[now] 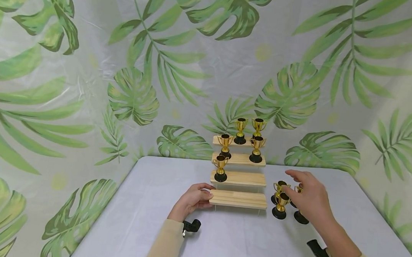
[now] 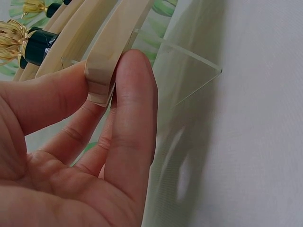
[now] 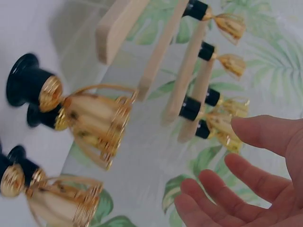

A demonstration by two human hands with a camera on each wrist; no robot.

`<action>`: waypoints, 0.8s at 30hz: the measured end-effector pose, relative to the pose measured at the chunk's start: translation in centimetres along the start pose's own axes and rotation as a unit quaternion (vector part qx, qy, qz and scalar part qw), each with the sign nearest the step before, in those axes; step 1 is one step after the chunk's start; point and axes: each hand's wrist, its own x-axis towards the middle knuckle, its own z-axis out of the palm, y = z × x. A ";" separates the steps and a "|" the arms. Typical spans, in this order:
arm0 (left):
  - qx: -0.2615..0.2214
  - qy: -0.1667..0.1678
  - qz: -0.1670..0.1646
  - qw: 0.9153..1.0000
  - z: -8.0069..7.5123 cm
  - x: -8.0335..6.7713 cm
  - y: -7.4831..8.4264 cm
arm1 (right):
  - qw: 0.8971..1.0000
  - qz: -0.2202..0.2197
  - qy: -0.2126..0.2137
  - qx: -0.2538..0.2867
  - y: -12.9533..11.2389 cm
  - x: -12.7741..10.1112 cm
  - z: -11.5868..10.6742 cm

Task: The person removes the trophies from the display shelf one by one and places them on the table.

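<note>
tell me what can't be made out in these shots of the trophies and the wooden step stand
- Head view: the right hand covers part of the trophies on the table, so their count is unclear.
- Head view: the left hand hides the end of the bottom step.
- Left wrist view: the stand runs off the top edge; the shelf trophy is cut off.
- Right wrist view: the near trophies are blurred, details unreadable.
</note>
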 end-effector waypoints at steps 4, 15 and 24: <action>-0.001 0.001 0.002 1.000 -0.1 0.1 -0.1 | 1.000 0.004 -0.004 0.021 -1.0 0.5 1.0; 0.005 0.000 0.009 1.000 0.4 0.6 0.3 | 0.998 -0.012 -0.015 0.066 -3.8 2.0 3.0; 0.007 0.002 0.002 1.000 0.2 0.2 0.0 | 0.993 -0.014 -0.034 0.114 -5.9 3.6 4.9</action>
